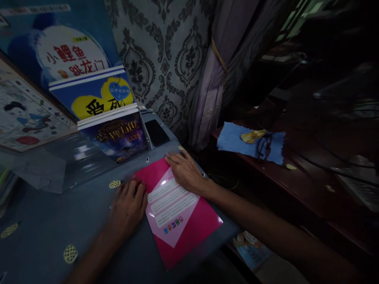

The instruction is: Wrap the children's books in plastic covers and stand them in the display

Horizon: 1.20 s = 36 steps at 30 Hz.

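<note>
A glossy pink book (189,232) lies flat near the right edge of the grey tabletop, its printed text upside down to me. My right hand (186,173) rests on the book's far right part, palm down, fingers stretched out towards its far edge. At the left edge of the book is my left hand (128,203), slightly blurred, with bent fingers touching the cover's border. Neither hand is wrapped round anything that I can see. The fingertips of the left hand are partly hidden.
Picture books (115,136) stand in a tiered rack at the back left. Behind my right hand lies a black phone (156,132). Across a dark gap on the right, a blue cloth (237,142) lies on a dark red table (299,181). A tied curtain (209,90) hangs between.
</note>
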Each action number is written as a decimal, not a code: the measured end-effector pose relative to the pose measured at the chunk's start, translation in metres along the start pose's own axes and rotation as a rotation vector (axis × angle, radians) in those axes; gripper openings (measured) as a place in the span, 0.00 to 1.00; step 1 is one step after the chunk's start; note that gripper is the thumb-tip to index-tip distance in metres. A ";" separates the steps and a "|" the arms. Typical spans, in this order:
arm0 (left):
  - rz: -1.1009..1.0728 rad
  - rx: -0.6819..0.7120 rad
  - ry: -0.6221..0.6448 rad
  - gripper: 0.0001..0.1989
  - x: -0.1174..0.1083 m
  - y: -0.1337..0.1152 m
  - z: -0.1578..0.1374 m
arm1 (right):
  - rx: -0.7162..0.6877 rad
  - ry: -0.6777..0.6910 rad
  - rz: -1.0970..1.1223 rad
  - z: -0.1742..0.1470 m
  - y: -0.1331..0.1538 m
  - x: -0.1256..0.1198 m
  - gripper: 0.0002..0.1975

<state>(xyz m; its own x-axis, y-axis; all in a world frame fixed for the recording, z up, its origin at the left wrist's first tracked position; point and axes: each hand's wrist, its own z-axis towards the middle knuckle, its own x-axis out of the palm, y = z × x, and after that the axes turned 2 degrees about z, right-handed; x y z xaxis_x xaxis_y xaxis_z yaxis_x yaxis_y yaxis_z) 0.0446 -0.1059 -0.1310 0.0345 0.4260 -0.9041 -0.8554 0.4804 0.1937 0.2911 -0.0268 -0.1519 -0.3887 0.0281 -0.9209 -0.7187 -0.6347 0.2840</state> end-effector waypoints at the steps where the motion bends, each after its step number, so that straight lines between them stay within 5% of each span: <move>1: 0.001 -0.005 -0.001 0.09 0.000 0.000 0.000 | 0.002 -0.016 0.006 0.000 -0.002 0.000 0.27; 14: 0.009 0.029 -0.004 0.10 -0.002 0.001 0.000 | -0.107 -0.020 0.321 -0.001 -0.042 -0.004 0.25; 28: 0.034 0.040 0.007 0.10 -0.004 0.000 0.001 | -0.082 -0.062 0.473 -0.005 -0.040 -0.008 0.22; 36: 0.050 0.033 -0.002 0.10 -0.003 -0.001 0.001 | -0.061 -0.074 0.485 -0.026 -0.041 -0.014 0.29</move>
<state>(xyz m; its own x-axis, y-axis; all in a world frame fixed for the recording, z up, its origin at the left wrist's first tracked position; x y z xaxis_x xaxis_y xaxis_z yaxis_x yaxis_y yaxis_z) 0.0462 -0.1072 -0.1279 -0.0068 0.4516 -0.8922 -0.8388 0.4832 0.2509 0.3410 -0.0217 -0.1578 -0.7118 -0.2284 -0.6643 -0.4107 -0.6319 0.6573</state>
